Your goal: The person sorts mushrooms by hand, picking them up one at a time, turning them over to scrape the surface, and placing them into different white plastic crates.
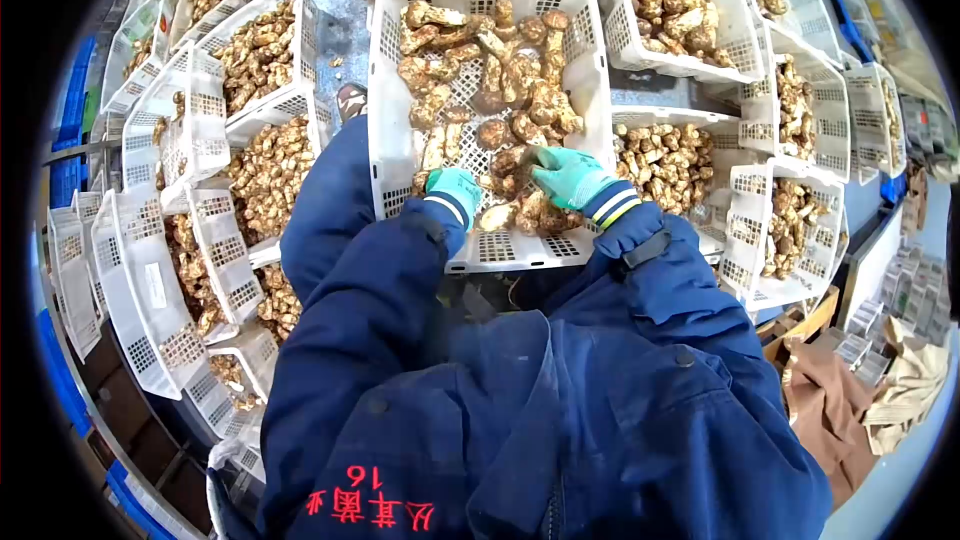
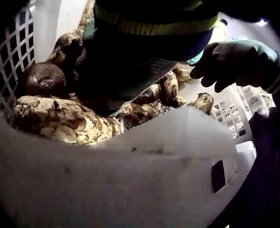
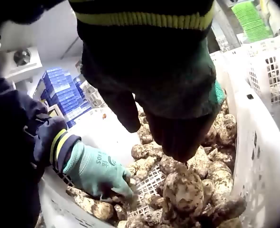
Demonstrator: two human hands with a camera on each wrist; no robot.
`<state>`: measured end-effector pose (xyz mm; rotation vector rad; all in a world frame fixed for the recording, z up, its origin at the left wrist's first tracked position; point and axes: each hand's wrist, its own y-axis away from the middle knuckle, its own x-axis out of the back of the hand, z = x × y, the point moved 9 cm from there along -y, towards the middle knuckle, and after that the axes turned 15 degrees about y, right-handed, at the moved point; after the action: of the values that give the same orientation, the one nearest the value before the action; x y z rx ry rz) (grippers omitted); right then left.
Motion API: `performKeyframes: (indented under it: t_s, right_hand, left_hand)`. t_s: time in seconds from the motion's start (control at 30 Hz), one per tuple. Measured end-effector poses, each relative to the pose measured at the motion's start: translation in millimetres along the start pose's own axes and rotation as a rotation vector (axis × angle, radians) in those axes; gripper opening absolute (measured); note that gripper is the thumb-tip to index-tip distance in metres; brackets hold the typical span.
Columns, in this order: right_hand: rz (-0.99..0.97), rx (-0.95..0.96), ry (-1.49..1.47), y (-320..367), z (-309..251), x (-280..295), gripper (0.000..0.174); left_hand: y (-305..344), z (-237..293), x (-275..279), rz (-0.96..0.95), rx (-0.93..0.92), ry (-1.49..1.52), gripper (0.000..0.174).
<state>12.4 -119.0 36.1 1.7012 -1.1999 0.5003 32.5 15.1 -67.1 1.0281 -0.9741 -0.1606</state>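
Mushrooms, brown and lumpy, piled in a white lattice crate straight ahead, thickest along the far wall and right side. Patches of bare lattice floor open at the middle and near-left.

Both hands in teal gloves, reaching over the near rim into the front of the pile. Left hand low at the near-left, not far from the left wall, fingers bent down among the mushrooms; cannot tell whether gripping one or only resting. Right hand just beside it toward the middle, fingers hanging loosely straight, unclenched, tips touching the top of one mushroom, holding nothing. Narrow gap between the two hands.

Hemmed in by neighbouring crates of the same mushrooms, close on the left, right and far sides. Free room only above the pile and over the near rim, where blue sleeves cross it.
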Motion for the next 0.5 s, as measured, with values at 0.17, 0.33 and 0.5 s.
performKeyframes:
  t_s: [0.17, 0.33, 0.5]
  right_hand:
    - [-0.034, -0.039, -0.191, -3.6, 18.9, -4.0, 0.027]
    - [0.003, 0.041, -0.437, 10.3, -6.3, 9.3, 0.031]
    - [-0.125, 0.169, -1.107, 26.2, -71.1, 14.4, 0.055]
  left_hand:
    - [44.1, -63.1, 47.7, 0.432, 0.131, 0.550, 0.043]
    - [101.6, -86.9, 89.8, 0.470, -0.119, 1.885, 0.035]
    - [133.2, -53.3, 115.7, 0.355, -1.006, 2.542, 0.044]
